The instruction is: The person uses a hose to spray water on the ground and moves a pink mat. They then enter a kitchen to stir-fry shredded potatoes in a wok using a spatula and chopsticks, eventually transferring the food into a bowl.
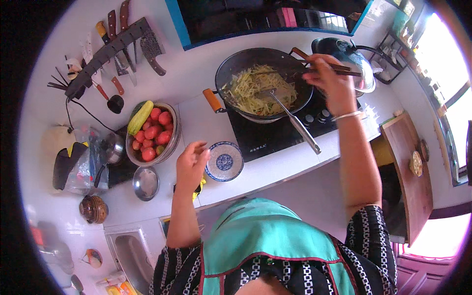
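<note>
On the hob, a dark wok (239,108) with wooden side handles holds pale shredded vegetable strips (258,88). My right hand (333,86) is closed around dark chopsticks (350,72) at the wok's right rim; their tips reach over the food. A metal spatula (297,123) rests in the wok, its handle leaning out over the near rim, untouched. My left hand (191,164) holds nothing, its fingers apart beside the left rim of a blue-and-white plate (231,169). Whether it touches the plate, I cannot tell.
Left of the plate stands a metal basin (169,150) of tomatoes with a long yellow-green vegetable (140,118). A small metal bowl (146,183) sits nearer. Knives hang on a wall rack (105,56). A lid (366,78) stands right of the wok; a wooden board (405,167) is farther right.
</note>
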Tool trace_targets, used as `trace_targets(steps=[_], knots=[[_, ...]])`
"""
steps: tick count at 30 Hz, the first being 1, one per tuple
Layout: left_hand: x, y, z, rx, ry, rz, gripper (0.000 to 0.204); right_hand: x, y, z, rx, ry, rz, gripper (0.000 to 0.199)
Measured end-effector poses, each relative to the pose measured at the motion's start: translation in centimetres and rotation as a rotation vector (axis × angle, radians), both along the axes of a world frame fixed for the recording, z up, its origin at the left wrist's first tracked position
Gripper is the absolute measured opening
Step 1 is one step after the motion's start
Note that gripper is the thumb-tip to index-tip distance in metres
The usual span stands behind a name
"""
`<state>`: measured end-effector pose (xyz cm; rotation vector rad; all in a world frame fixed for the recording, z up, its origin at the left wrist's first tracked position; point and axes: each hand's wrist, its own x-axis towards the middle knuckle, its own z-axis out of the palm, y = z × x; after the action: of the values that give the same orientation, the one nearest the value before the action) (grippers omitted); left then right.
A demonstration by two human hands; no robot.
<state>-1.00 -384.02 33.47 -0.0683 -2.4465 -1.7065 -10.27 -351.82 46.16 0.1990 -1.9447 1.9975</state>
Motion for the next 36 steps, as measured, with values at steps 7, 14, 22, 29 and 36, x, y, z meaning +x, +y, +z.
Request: trace_targets(steps=[7, 14, 22, 29, 36], knots=[[-8.7, 5.2, 2.3, 0.090, 0.001, -0.144, 0.023, -5.5, 5.0, -3.9, 0.034, -0.183, -0.112, 0.027], [-12.5, 6.1, 0.9, 0.039, 0.070, -0.069, 0.020, -14.4, -0.7, -7.3, 0.105, -0.110, 0.069, 0.022], [-12.3, 4.8, 0.7, 0.064, -0.009, 0.072, 0.021, -21.4, -2.1, -12.4, 0.456, -0.075, 0.167, 0.025], [-11.9, 5.6, 1.4, 0.053, -0.031, 0.114, 0.021, -23.0, -2.6, -14.3, 0.273, -0.101, 0.228, 0.020], [-12.0, 6.0, 1.3, 0.069, -0.007, 0.083, 0.021, -18.3, 1.7, -9.3, -0.107, -0.216, 0.131, 0.016]])
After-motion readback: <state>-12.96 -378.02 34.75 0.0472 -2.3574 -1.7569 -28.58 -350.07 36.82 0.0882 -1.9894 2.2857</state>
